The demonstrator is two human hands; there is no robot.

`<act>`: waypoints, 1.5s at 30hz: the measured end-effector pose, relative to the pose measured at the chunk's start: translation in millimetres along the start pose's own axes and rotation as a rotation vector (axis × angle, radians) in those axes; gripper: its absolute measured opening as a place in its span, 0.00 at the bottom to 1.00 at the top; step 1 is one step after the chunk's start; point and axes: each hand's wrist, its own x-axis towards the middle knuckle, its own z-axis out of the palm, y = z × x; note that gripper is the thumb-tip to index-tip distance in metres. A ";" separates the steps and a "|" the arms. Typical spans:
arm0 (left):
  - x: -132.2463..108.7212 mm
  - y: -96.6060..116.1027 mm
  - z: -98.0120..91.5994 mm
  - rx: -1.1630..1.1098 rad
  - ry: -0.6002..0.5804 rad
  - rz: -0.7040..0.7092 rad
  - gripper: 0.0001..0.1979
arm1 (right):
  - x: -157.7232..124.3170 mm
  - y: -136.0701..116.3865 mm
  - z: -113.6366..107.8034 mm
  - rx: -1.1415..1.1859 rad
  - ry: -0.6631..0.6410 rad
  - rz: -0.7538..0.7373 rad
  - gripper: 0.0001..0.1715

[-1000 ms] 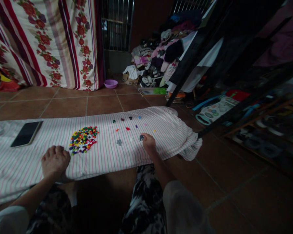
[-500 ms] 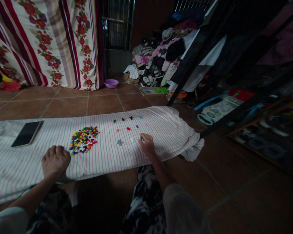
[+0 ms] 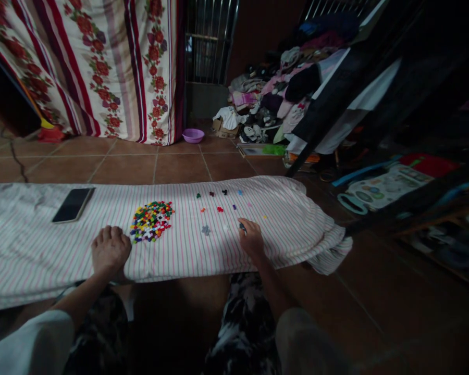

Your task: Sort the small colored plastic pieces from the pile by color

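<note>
My left hand [image 3: 111, 248] rests on the near edge of the striped cloth [image 3: 187, 260], palm down, fingers stretched out and holding nothing. Just beyond its fingers lies a pile of small multicoloured beads [image 3: 150, 220]. My right hand [image 3: 252, 239] is low over the cloth, its thumb and fingertips closed around small dark grey beads [image 3: 242, 227], which they partly cover. Left of it are a few white beads [image 3: 225, 227] and a grey bead cluster [image 3: 206, 230]. Beyond lie small separate groups, among them red beads [image 3: 220, 209], purple beads [image 3: 234, 207] and yellow beads [image 3: 264, 216].
A phone [image 3: 73, 204] lies on the cloth at the left. On the tiled floor beyond stand a purple basin [image 3: 193, 136] and a heap of clothes [image 3: 273, 94]. A floral curtain [image 3: 113, 67] hangs at the back left; a dark slanting post [image 3: 316, 133] rises at right.
The view has swung left, so everything sits further right in it. My right hand stays at the dark grey beads, and my left hand remains on the cloth.
</note>
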 end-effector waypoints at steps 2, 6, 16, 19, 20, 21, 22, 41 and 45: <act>0.8 -1.7 3.8 0.011 0.009 0.003 0.16 | 0.5 1.7 0.4 -0.012 0.012 -0.018 0.24; 1.7 -4.7 10.6 0.010 0.033 0.011 0.16 | 2.5 6.7 3.0 -0.010 0.033 -0.054 0.23; 3.0 -7.6 19.7 0.005 0.087 0.009 0.15 | 12.1 6.8 -6.1 0.009 0.122 -0.023 0.21; 3.3 -7.6 20.4 0.002 0.091 0.008 0.16 | 22.2 -16.6 -13.1 0.004 0.157 -0.054 0.20; 3.2 -7.6 20.6 0.001 0.092 0.007 0.16 | 26.3 -27.3 -13.4 0.019 0.152 -0.084 0.19; 3.0 -7.6 20.8 0.000 0.093 0.007 0.16 | 30.4 -38.8 -12.1 0.043 0.153 -0.110 0.18; 2.7 -7.7 21.1 0.001 0.097 0.008 0.16 | 34.4 -50.7 -9.2 0.071 0.149 -0.146 0.18; 3.5 -8.1 25.9 -0.029 0.113 0.017 0.19 | 80.4 -204.7 97.9 0.140 -0.387 -0.216 0.19; 4.1 -7.5 24.4 -0.015 0.102 0.015 0.19 | 87.1 -212.6 103.8 0.067 -0.425 -0.209 0.18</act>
